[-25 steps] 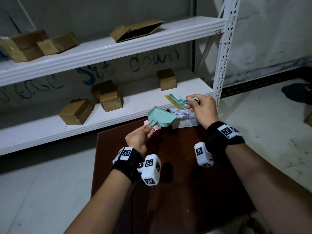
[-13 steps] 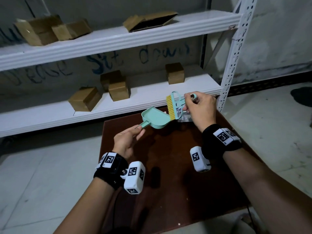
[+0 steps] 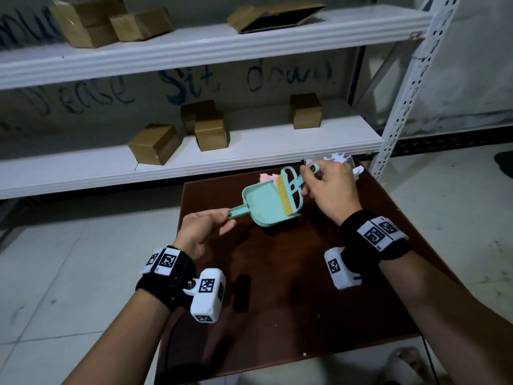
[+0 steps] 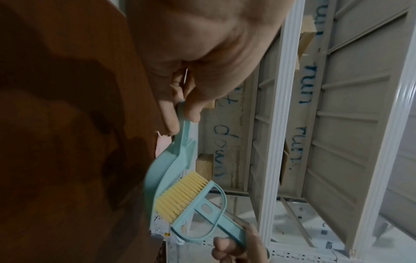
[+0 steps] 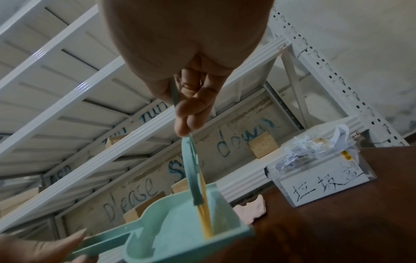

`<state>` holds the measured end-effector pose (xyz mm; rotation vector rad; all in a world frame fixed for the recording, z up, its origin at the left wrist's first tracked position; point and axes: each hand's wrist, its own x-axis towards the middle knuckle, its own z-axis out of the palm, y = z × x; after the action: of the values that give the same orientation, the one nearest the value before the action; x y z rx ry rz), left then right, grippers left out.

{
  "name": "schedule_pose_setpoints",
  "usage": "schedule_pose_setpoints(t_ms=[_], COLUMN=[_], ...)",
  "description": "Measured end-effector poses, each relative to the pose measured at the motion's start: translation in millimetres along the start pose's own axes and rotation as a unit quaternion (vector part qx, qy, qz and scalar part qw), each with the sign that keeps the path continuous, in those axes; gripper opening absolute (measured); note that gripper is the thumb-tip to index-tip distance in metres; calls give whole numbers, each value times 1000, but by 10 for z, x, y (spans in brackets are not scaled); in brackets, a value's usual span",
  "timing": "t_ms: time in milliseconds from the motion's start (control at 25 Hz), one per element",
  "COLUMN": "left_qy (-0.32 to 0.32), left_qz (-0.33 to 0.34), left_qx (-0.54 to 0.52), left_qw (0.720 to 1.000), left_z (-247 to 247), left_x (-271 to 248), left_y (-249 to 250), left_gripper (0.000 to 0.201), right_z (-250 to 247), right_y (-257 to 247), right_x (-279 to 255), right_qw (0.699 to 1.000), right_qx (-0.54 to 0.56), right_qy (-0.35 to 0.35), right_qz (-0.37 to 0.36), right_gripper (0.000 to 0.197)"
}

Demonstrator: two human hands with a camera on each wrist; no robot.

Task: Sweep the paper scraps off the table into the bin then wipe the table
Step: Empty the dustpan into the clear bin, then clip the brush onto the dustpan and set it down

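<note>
My left hand [image 3: 206, 227] pinches the handle of a mint-green dustpan [image 3: 262, 202] held just above the brown table [image 3: 305, 287]. My right hand [image 3: 329, 190] grips the handle of a small mint brush [image 3: 291, 190] whose yellow bristles [image 4: 180, 195] stand inside the pan [image 5: 180, 236]. A clear bin [image 5: 321, 178] with a handwritten label holds crumpled paper scraps [image 5: 315, 147] at the table's far right corner, mostly hidden behind my right hand in the head view. A pink cloth [image 5: 252, 208] lies on the table's far edge behind the pan.
A white metal shelf rack [image 3: 249, 151] stands just behind the table, carrying several cardboard boxes [image 3: 155, 143]. Its perforated upright [image 3: 402, 101] rises beside the bin. A few tiny white specks [image 3: 276, 325] lie near the table's front. Tiled floor surrounds the table.
The dustpan and brush have come back from over the bin toward the table's middle and lower. The brush has swung down so its bristles now sit inside the pan.
</note>
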<state>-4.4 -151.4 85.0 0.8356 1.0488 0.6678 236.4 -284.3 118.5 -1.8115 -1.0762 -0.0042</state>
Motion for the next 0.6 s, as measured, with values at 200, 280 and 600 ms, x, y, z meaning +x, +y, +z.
schedule_pose_setpoints(t_ms=[200,280,600], left_qy=[-8,-16,-32], left_qz=[0,-4,3], left_qx=[45,52,40], left_qw=[999,998,999], left_z=[94,128,159], left_x=[-16,-26,-101], left_y=[-92,-114,-64], left_gripper=[10,16,15], right_z=[273,377,534], right_y=[-108,-146,-269], right_x=[-175,-220,-319], right_qw=[993,988,956], right_qx=[-65,-73,-107], right_qy=[-73,-109,-256], right_qz=[-61,-76,-99], right_gripper=[36,39,35])
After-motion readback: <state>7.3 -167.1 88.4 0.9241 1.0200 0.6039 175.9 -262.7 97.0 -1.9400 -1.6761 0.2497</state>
